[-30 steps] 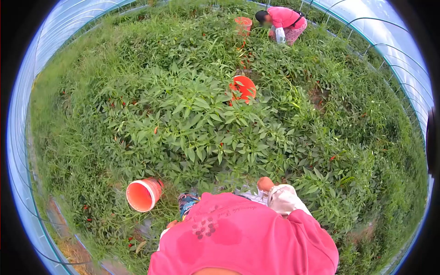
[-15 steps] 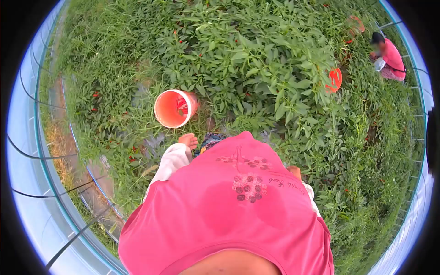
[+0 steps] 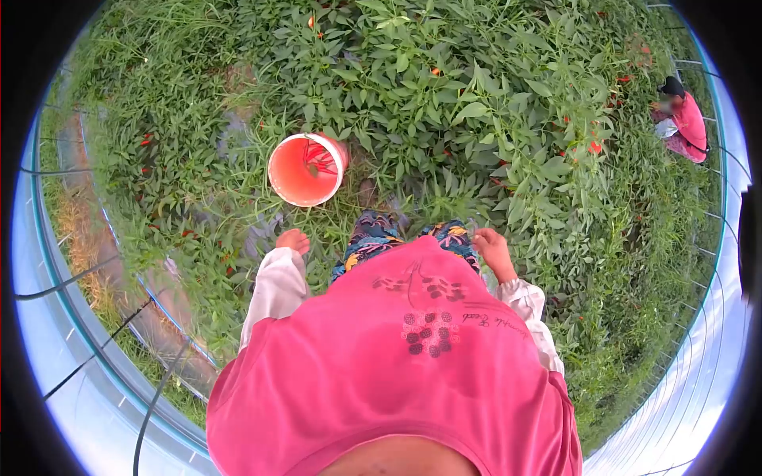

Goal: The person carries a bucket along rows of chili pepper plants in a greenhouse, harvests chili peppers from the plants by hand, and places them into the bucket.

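My left hand (image 3: pixel 294 240) hangs just below a red-orange bucket (image 3: pixel 290 178) with a white rim, apart from it. Its fingers are loosely apart and hold nothing I can see. The bucket is tilted towards me, and a small number of long red peppers (image 3: pixel 319 155) lie inside with a bit of green. On the other side, beside my patterned trousers (image 3: pixel 454 236), my right hand (image 3: pixel 494 250) is held low over the leaves. Its fingers are slightly bent, with nothing visible in them.
Dense green pepper plants (image 3: pixel 476 119) stand ahead and on both sides, with red peppers (image 3: pixel 595 147) among the leaves. Another person (image 3: pixel 686 123) in pink crouches at the far right. A path strip (image 3: pixel 87 190) and the curved greenhouse wall (image 3: pixel 48 317) run along the left.
My right hand has come out from beside my shirt into full view. My left hand has moved a little to the left, away from my body. The view has shifted slightly.
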A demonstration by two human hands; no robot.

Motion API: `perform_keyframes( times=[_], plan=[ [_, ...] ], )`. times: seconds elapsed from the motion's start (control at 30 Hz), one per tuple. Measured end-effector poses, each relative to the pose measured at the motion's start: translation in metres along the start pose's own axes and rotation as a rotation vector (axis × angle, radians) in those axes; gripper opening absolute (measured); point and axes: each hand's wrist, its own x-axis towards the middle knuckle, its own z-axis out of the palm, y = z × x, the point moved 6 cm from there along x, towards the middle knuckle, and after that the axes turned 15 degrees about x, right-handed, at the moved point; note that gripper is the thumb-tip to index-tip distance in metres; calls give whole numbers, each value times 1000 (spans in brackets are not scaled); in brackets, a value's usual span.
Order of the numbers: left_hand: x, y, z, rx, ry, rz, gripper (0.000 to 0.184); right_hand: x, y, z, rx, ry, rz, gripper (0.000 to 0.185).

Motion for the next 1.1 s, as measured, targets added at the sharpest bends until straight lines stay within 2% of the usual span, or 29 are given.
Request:
perform_keyframes(
  times=[0.07,0.13,0.27,0.5,0.57,0.7,0.77,0.97,1.1],
  plan=[
    [-8,5,15,-45,-114,80,33,4,13,7,-28,-53,43,21],
    [-17,2,27,-69,-139,83,31,10,27,12,-382,-134,57,22],
    [-40,-13,42,-94,-167,104,28,26,27,17,-518,-204,-83,24],
    [-72,-69,32,10,-97,-1,35,73,-4,2,-544,-189,-169,24],
    [-79,-70,30,19,22,-63,28,79,-22,-3,-529,-167,-177,24],
    [-81,-58,38,-45,68,-35,29,83,-48,-11,-515,-159,-208,23],
    [-74,-42,53,-44,-26,24,28,83,-49,-14,-490,-161,-216,23],
    [-56,22,94,63,-148,80,26,81,-13,-23,-462,-92,-132,21],
    [-2,57,114,140,-184,83,26,76,23,-21,-492,-50,-109,21]
  ],
)
